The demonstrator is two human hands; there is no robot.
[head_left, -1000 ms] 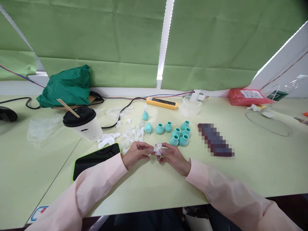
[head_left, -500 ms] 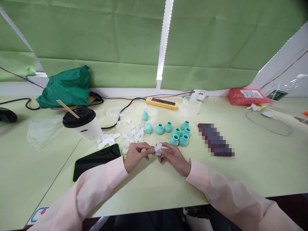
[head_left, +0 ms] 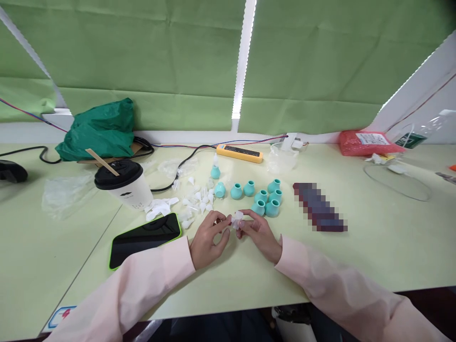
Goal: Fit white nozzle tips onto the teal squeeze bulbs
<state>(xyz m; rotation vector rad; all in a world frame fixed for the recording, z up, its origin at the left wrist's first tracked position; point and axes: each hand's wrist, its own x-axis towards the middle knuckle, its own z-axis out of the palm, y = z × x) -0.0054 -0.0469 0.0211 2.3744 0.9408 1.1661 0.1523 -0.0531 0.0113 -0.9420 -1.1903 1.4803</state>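
Note:
My right hand (head_left: 262, 235) pinches a small translucent white plastic piece (head_left: 237, 217) between its fingertips, above the table. From the left, my left hand (head_left: 211, 240) reaches the piece's edge with its fingertips, its thumb apart below. Beyond my hands stand several small turquoise pots (head_left: 235, 191) with round open mouths. One turquoise pot (head_left: 220, 190) lies tipped over, and another (head_left: 215, 172) has a clear piece on top. Left of them, loose translucent white pieces (head_left: 203, 199) lie in a scattered pile.
A phone (head_left: 146, 242) with a green edge lies beside my left forearm, below a lidded paper cup (head_left: 130, 192). A yellow power strip (head_left: 239, 153) sits at the back. On the right are a blurred-out dark object (head_left: 318, 207) and a red package (head_left: 366, 143).
My left thumb has come away from the white piece and dropped lower, and the hand has turned. My right hand keeps hold of the piece, which is tilted differently.

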